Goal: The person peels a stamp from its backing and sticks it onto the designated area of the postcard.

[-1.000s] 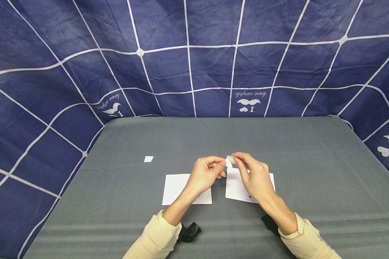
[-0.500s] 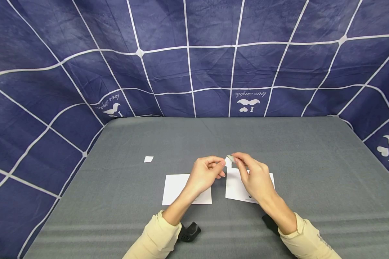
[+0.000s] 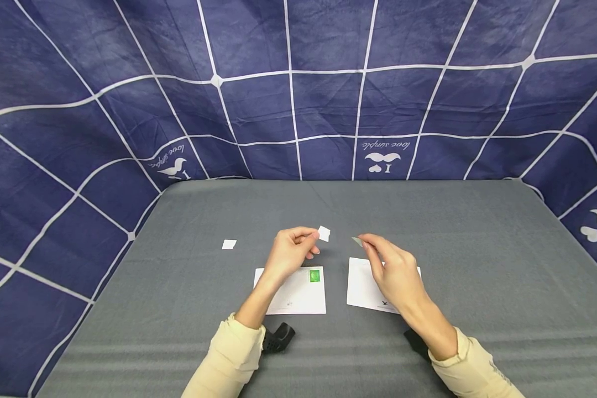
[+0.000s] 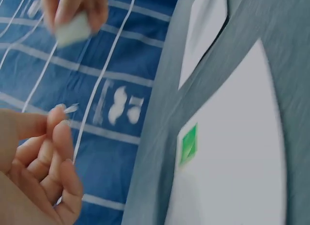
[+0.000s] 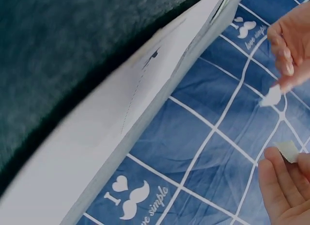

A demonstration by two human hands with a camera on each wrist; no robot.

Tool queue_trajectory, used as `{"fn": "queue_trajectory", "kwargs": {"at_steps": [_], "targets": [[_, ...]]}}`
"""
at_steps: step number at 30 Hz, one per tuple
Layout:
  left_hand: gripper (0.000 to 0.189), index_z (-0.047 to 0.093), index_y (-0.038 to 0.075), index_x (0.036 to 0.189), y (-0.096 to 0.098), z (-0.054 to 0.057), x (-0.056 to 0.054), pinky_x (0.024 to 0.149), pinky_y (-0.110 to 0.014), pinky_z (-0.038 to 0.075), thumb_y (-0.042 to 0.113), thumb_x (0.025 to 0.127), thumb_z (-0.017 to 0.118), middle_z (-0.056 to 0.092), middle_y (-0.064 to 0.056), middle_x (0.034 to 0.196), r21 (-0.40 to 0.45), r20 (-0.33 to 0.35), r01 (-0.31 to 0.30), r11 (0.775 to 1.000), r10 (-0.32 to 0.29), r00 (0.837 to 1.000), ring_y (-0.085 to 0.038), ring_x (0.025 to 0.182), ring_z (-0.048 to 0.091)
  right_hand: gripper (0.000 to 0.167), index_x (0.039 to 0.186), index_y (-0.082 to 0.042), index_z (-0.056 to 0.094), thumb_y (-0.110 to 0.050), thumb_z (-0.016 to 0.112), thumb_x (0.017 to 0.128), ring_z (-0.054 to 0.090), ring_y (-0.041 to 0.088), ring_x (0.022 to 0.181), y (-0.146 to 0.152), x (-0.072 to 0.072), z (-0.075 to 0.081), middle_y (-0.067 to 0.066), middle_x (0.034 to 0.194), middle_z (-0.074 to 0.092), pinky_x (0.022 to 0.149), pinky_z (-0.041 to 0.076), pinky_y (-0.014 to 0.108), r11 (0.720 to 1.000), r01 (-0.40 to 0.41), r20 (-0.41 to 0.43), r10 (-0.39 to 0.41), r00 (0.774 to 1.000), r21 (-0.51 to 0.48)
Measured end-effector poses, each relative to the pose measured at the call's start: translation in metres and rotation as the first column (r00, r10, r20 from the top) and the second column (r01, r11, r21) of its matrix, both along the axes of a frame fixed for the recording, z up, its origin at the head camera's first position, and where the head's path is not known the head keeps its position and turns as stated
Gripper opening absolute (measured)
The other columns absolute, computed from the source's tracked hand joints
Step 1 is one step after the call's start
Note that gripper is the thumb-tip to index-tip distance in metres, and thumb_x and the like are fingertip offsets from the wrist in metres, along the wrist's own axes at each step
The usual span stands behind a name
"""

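We are holding our left hand (image 3: 291, 251) and right hand (image 3: 397, 272) raised and apart. With each we are pinching thumb (image 3: 373, 258) to index finger (image 3: 378, 240), and we are curling the left's other fingers (image 4: 71, 186) inward. Our forearms (image 3: 252, 307) are slanting toward each other.

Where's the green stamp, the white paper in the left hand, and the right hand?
Green stamp (image 3: 314, 275), head view: middle of its face.
Pinched white paper (image 3: 324, 234), head view: its middle.
Right hand (image 3: 394, 271), head view: back of the hand.
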State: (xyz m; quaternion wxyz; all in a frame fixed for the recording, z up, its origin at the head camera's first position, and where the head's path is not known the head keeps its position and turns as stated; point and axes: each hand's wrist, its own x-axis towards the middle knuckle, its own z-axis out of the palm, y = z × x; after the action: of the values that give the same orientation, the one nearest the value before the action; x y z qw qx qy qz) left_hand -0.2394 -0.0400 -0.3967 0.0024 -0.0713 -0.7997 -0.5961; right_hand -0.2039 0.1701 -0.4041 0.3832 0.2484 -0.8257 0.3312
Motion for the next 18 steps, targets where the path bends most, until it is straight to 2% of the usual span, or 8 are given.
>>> {"fn": "queue_trajectory", "kwargs": {"at_steps": [3,6,9,11,14,18], "targets": [[0.018,0.072,-0.001,0.1,-0.017,0.002,-0.007,0.05,-0.024,0.044,0.012,0.092,0.063,0.064,-0.005,0.061,-0.082,0.037,-0.027,0.996,0.03,0.999,-0.018,0.052,0.059,0.023,0.099,-0.002,0.069,0.009,0.069,0.079,0.069,0.024,0.075,0.0,0.0,0.0,0.009,0.087,0.071,0.062,0.054,0.041,1.0,-0.005,-0.019,0.005,1.0,0.005],[0.018,0.071,-0.003,0.101,-0.04,0.003,-0.014,0.051,-0.024,0.045,0.01,0.092,0.062,0.064,-0.004,0.061,-0.17,0.074,-0.043,0.985,0.057,0.996,-0.013,0.05,0.057,0.025,0.099,-0.003,0.07,0.01,0.07,0.078,0.069,0.024,0.075,0.001,0.0,0.001,0.009,0.087,0.071,0.063,0.054,0.041,1.0,-0.014,-0.031,0.014,0.999,0.002],[0.019,0.071,-0.003,0.101,-0.066,0.001,-0.02,0.053,-0.024,0.046,0.01,0.092,0.061,0.064,-0.003,0.062,-0.26,0.108,-0.09,0.961,0.122,0.987,-0.011,0.051,0.057,0.025,0.099,-0.003,0.07,0.01,0.07,0.078,0.069,0.025,0.075,0.001,0.0,0.002,0.01,0.087,0.071,0.063,0.054,0.041,1.0,-0.02,-0.028,0.02,0.999,-0.004],[0.019,0.072,-0.002,0.101,-0.083,0.0,-0.023,0.057,-0.026,0.045,0.012,0.093,0.06,0.065,-0.002,0.063,-0.323,0.126,-0.134,0.937,0.183,0.975,-0.01,0.053,0.057,0.025,0.1,-0.003,0.07,0.01,0.07,0.078,0.069,0.025,0.075,0.001,0.0,0.001,0.01,0.088,0.071,0.063,0.054,0.041,1.0,-0.023,-0.021,0.023,1.0,-0.006],[0.022,0.072,0.003,0.103,-0.103,-0.001,-0.025,0.061,-0.031,0.04,0.019,0.095,0.059,0.066,0.001,0.065,-0.431,0.13,-0.19,0.882,0.268,0.955,-0.011,0.057,0.058,0.026,0.1,-0.002,0.07,0.011,0.07,0.077,0.069,0.025,0.075,0.001,0.0,0.001,0.01,0.088,0.071,0.062,0.054,0.04,1.0,-0.022,-0.015,0.022,1.0,-0.002],[0.026,0.072,0.007,0.106,-0.121,0.0,-0.025,0.064,-0.038,0.037,0.024,0.096,0.057,0.067,0.004,0.068,-0.54,0.141,-0.208,0.815,0.331,0.933,-0.012,0.062,0.059,0.025,0.1,-0.001,0.07,0.011,0.069,0.079,0.069,0.026,0.076,0.001,0.0,0.001,0.01,0.089,0.071,0.062,0.054,0.041,1.0,-0.026,-0.013,0.026,1.0,-0.002]]}}
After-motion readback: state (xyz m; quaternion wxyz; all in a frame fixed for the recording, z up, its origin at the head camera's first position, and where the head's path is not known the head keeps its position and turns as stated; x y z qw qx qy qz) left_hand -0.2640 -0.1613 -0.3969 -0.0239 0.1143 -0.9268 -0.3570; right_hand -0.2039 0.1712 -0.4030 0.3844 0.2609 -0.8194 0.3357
